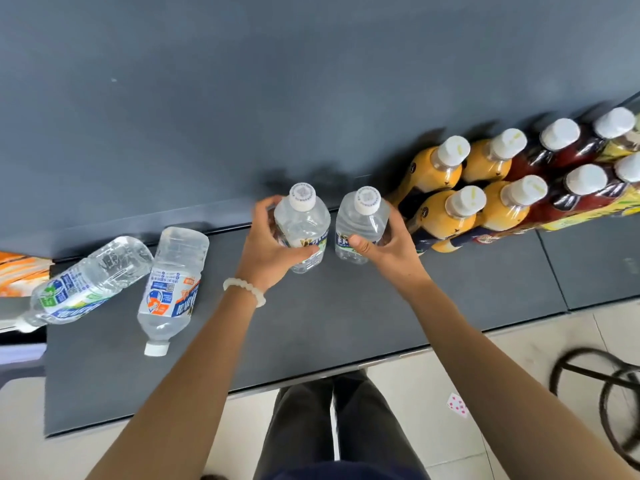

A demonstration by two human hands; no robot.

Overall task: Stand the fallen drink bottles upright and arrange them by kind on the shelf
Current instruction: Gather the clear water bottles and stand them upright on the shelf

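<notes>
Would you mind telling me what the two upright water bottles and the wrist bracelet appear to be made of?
Left water bottle and right water bottle: seemingly clear glossy plastic, see-through with ribbed walls and white caps. Bracelet: smooth, milky-white round beads, possibly stone or plastic.

Print on the bottle labels (172, 298) is unreadable

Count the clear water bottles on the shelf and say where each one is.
4. One upright in the left hand, one upright in the right hand, two lying on their sides at the shelf's left end.
</notes>
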